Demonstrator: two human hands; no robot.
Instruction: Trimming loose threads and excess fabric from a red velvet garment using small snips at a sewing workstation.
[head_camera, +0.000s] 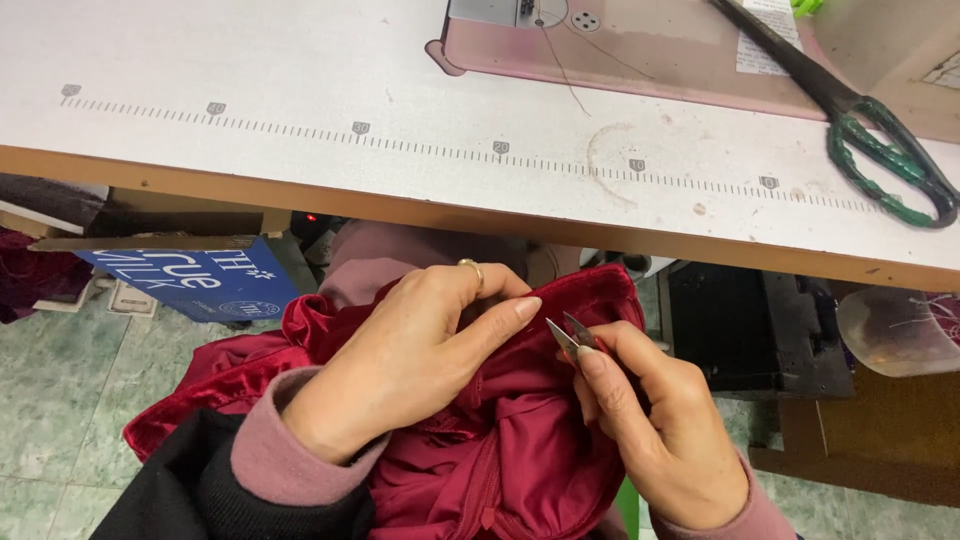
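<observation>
Red velvet garment (520, 440) bunched on lap below bench (300, 150) edge; left hand (400, 360) pinches its top fold, right hand (660, 420) closed on small thread snips (572, 335), blades open at the edge. Looks like thread-trimming step; next cut needs snips kept off fabric. Large green-handled scissors (880, 150) lie on bench

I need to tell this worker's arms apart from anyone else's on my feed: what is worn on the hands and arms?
Both hands are bare, no gloves. The left hand has a gold ring on one finger. Its pink cuff shows under a black outer sleeve. The right hand has a matching pink cuff.
</observation>
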